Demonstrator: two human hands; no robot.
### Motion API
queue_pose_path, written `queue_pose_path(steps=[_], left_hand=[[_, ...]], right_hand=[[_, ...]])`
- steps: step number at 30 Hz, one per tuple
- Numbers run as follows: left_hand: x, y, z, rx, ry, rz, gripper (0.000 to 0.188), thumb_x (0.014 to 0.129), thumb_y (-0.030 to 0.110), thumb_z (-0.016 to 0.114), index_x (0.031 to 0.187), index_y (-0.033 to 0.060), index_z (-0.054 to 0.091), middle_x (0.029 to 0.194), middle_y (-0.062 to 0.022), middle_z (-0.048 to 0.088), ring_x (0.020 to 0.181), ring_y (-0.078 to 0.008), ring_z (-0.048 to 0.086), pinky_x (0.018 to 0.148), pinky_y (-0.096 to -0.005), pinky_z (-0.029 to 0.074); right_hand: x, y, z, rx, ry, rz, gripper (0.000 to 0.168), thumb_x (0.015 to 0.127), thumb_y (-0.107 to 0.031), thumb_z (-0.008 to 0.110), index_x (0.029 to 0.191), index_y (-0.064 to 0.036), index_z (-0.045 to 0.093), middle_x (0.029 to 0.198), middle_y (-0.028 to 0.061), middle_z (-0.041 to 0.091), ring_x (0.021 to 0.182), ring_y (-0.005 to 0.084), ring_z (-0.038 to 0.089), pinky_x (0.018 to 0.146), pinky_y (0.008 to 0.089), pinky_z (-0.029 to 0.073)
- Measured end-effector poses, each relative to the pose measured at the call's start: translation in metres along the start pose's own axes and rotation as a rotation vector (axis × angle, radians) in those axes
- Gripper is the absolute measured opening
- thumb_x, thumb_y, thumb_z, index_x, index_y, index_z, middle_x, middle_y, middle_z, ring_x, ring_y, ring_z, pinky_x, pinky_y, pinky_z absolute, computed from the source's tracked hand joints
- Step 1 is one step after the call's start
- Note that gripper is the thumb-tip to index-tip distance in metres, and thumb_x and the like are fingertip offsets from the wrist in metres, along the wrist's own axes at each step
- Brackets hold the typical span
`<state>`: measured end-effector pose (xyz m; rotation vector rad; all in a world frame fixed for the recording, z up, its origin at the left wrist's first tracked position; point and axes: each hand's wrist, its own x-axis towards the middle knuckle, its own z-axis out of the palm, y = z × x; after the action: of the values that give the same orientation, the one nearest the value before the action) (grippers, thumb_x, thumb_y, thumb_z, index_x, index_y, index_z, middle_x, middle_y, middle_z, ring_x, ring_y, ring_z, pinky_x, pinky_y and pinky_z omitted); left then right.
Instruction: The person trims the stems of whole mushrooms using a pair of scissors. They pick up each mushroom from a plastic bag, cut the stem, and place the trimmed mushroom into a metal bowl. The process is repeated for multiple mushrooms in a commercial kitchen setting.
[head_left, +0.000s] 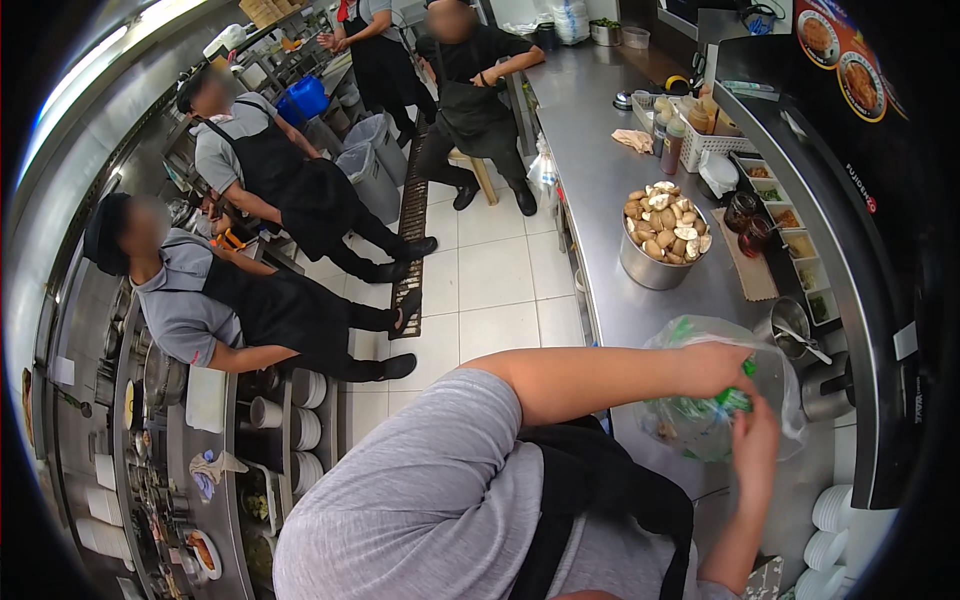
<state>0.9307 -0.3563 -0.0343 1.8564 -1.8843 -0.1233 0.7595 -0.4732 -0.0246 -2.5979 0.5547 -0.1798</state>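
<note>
My left hand (716, 369) reaches across from above and grips a clear plastic bag (694, 435) with green printing over the steel counter (570, 142). My right hand (754, 431) comes up from below, its fingers pinching the bunched green part of the same bag. The two hands are close together, and the fingertips are partly hidden by plastic. Some small pale brown pieces show dimly through the bag's lower left. Beyond the bag stands a steel pot (656, 274), heaped with cut brown mushrooms (667, 223).
Beside the bag are a steel pitcher (784, 319) with a spoon and a row of garnish containers (799, 247). Sauce bottles (673, 139) stand near a white basket (709, 154). Several people in aprons stand or sit across the tiled floor (491, 277). Stacked bowls (832, 517) are at lower right.
</note>
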Motion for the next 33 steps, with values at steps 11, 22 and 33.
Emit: queue_pose_path(steps=[11, 22, 33], left_hand=[[-0.005, 0.004, 0.006, 0.509, -0.227, -0.451, 0.048, 0.081, 0.047, 0.060, 0.110, 0.0108, 0.071, 0.132, -0.0173, 0.046, 0.120, -0.0339, 0.043, 0.092, -0.0520, 0.038], [-0.022, -0.019, 0.016, 0.793, -0.383, -0.260, 0.020, 0.079, 0.018, 0.060, 0.092, 0.0116, 0.074, 0.118, -0.0071, 0.055, 0.111, -0.0255, 0.049, 0.091, -0.0396, 0.044], [-0.027, -0.017, 0.028, 0.754, -0.367, -0.060, 0.034, 0.088, 0.020, 0.053, 0.120, 0.0189, 0.063, 0.144, -0.0105, 0.039, 0.135, -0.0291, 0.033, 0.107, -0.0539, 0.031]], right_hand=[[-0.002, 0.088, 0.070, 0.155, -0.433, 0.363, 0.077, 0.085, -0.003, 0.061, 0.149, -0.007, 0.020, 0.139, 0.0207, 0.048, 0.132, 0.0328, 0.043, 0.104, 0.0425, 0.038], [-0.002, 0.030, 0.022, 0.741, -0.043, 0.771, 0.051, 0.083, -0.018, 0.067, 0.129, -0.002, 0.050, 0.118, 0.0212, 0.061, 0.110, 0.0354, 0.060, 0.088, 0.0430, 0.050], [0.000, 0.062, 0.077, 0.018, -0.137, 0.239, 0.053, 0.086, -0.008, 0.056, 0.138, -0.009, 0.045, 0.111, 0.0186, 0.062, 0.108, 0.0349, 0.059, 0.093, 0.0398, 0.049]])
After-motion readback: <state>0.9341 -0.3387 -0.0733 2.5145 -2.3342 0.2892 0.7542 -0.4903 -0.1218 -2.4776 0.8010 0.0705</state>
